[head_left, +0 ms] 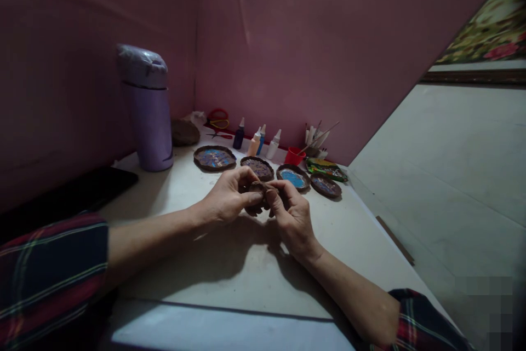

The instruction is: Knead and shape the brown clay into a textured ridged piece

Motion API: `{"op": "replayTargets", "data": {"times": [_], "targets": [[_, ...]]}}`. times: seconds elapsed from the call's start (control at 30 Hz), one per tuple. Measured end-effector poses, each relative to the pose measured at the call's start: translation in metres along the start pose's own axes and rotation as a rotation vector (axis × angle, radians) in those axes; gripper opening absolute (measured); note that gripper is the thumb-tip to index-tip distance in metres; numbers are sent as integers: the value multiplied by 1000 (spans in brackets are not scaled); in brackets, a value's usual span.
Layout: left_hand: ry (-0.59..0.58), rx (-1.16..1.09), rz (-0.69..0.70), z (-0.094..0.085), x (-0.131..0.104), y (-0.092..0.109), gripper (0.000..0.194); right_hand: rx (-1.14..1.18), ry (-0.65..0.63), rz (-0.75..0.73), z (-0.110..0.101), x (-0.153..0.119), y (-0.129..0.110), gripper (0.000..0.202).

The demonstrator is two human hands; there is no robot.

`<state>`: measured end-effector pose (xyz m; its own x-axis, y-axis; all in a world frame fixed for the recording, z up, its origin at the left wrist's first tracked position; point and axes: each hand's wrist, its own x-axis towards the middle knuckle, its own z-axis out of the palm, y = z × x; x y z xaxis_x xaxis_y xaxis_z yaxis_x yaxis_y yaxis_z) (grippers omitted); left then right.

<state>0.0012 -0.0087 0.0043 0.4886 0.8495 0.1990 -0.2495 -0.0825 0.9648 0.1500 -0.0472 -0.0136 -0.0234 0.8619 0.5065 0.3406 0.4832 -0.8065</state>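
Between my two hands, above the white tabletop (pixel 242 285), is a small brown clay piece (pixel 255 208) with a ragged, petal-like lower edge. My left hand (pixel 230 193) pinches it from the left with thumb and fingers. From the other side my right hand (pixel 291 211) grips it, thumb and fingertips pressed together at its edge. The fingers cover much of the piece. Just behind the hands lies a round brown clay dish (pixel 257 164) with purple marks inside.
Along the back stand more dishes, one blue-filled (pixel 292 178), another blue-streaked (pixel 214 155), one small (pixel 326 184). Nearby are paint bottles (pixel 253 144), a red cup (pixel 294 156), scissors (pixel 219 119) and a clay lump (pixel 184 133). A purple tumbler (pixel 148 121) and a dark flat object (pixel 82 192) are left.
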Motion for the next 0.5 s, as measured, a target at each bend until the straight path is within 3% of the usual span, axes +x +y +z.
{"op": "replayTargets", "data": {"times": [0.5], "targets": [[-7, -2, -24, 1, -2, -3, 29, 48, 7, 44, 3, 3, -5, 17]]}}
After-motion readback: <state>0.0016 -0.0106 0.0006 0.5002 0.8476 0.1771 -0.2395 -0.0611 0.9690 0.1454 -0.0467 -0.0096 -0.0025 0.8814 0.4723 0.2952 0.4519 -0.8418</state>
